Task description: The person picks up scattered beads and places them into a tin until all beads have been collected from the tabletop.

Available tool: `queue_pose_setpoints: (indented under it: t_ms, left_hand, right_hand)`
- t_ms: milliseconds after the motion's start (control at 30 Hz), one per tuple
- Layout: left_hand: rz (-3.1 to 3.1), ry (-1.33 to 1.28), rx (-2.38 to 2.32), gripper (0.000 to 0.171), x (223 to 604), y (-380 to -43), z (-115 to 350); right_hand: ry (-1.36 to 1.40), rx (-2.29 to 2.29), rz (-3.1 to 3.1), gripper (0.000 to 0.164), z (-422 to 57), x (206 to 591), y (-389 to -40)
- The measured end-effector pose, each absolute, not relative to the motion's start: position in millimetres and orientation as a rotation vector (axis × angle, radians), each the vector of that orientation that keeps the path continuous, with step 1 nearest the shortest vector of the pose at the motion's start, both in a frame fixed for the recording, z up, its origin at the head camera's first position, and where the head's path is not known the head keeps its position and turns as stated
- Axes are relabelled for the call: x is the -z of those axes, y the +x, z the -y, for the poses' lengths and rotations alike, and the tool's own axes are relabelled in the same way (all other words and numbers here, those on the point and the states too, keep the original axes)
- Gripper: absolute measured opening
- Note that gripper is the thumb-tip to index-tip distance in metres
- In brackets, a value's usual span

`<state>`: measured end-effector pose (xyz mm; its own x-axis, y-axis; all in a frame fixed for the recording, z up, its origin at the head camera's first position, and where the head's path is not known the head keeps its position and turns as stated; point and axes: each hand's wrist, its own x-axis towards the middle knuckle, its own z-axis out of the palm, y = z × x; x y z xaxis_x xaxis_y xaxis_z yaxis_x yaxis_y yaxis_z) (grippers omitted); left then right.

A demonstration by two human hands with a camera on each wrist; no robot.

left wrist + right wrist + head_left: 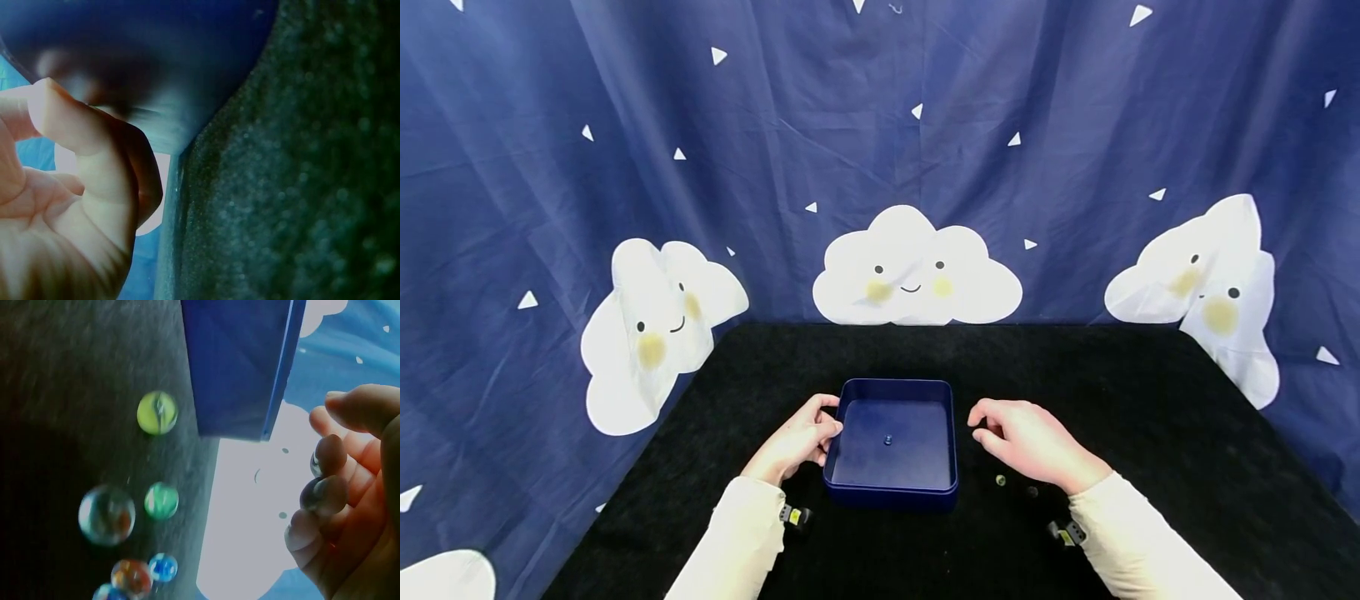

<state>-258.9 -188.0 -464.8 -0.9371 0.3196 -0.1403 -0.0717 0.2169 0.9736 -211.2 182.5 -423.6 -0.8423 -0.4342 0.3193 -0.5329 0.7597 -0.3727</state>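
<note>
A dark blue square box [891, 496] stands before me, with a small blue marble [888, 439] near the middle of its floor. My left hand [800, 439] holds the box at its left wall, thumb by the rim and the other fingers bent against the outer side. To the right of the box, my right hand [1033, 437] hovers apart from it, fingers loosely curled with nothing visible between them. Below that hand a yellow-green marble [157, 412], a green marble [162, 500] and a large clear marble [107, 515] lie on the black cloth.
Black cloth [1150, 417] covers the table. More marbles, including an orange one [132, 579] and a small blue one [163, 567], lie close together beyond the clear one. A navy curtain [760, 150] with white clouds and triangles hangs behind the table and along its sides.
</note>
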Motion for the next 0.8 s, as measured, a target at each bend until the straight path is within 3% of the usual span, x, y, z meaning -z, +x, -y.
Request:
queue_pose_setpoints:
  t_ms: [367,800]
  left_hand:
    - [-2.178,0.249,-1.784,0.053,462.1,-261.3,188.8]
    - [-2.188,0.228,-1.784,0.05,467.7,-259.1,189.0]
  right_hand:
    - [0.659,-0.712,2.798,0.013,-217.8,433.4,-216.9]
    - [0.734,-0.655,2.914,0.016,-233.7,449.8,-211.6]
